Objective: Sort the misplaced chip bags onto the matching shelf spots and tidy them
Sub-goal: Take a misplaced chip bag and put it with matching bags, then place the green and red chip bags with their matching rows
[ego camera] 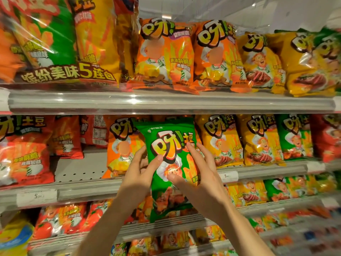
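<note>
Green chip bag [171,163] held upright before middle shelf [88,193] | left hand [140,174] grips left edge | right hand [201,174] grips right edge | orange bag [121,145] behind.

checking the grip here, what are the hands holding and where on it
Both hands hold one green chip bag in front of the shelf. The left hand grips its left edge, thumb on the front; the right hand grips its right edge at mid-height.

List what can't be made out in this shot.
Head view only:
- Price tag digits: too small.
- Orange bag behind the green bag: partly covered by it and the left hand.
- Lowest shelf bags: blurred.
- Right hand fingers behind the bag: hidden.
</note>
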`<state>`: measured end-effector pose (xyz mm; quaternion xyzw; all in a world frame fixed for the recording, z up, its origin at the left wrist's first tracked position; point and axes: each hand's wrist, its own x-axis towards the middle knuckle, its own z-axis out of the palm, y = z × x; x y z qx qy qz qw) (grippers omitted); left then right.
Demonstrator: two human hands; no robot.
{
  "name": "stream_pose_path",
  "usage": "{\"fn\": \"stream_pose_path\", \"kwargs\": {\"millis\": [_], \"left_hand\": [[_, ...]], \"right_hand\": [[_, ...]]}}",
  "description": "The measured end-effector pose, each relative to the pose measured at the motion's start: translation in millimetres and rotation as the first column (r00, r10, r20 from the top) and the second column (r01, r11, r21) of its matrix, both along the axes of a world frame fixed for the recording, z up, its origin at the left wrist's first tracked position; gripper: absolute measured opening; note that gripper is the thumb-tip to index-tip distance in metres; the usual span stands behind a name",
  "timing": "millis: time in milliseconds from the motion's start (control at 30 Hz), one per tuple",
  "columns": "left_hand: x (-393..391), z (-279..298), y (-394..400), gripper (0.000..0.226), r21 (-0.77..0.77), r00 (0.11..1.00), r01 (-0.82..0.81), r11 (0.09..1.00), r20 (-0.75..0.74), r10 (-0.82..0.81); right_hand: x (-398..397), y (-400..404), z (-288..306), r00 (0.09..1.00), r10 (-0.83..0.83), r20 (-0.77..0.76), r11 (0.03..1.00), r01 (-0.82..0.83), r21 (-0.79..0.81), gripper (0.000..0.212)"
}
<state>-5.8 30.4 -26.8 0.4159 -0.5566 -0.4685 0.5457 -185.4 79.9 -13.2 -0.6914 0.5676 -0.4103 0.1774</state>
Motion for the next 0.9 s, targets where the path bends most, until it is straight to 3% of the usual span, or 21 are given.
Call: {"fn": "stream_pose_path", "kwargs": {"millis": [133,333,467,633,900], "left_hand": [[-24.5,-3.5,5.8,0.042,0.006,0.999,0.028,1.000,-0.026,-0.028],[-89.0,3.2,24.3,0.038,-0.028,0.999,0.028,0.999,0.020,-0.028],[-153.8,8.2,46.7,0.043,-0.029,0.998,-0.025,0.999,0.056,0.027],[-258.2,4.6,73.3,0.070,0.021,0.992,-0.031,0.999,0.125,0.029],[-398.7,11.8,90.0,0.073,0.037,0.980,0.037,0.999,0.193,-0.044]], "right_hand": [[-23.4,4.7,-4.3,0.999,-0.011,-0.037,1.000,0.011,-0.025,0.091],[-82.2,22.9,-3.6,0.999,-0.019,0.047,0.999,0.021,-0.034,0.087],[-146.3,42.9,-2.2,0.997,-0.035,0.069,0.999,0.037,-0.024,0.085],[-257.0,70.5,-4.1,0.999,-0.032,0.036,0.999,0.033,-0.006,0.083],[-399.8,99.1,-3.9,0.991,-0.113,0.075,0.993,0.115,-0.023,0.075]]}}
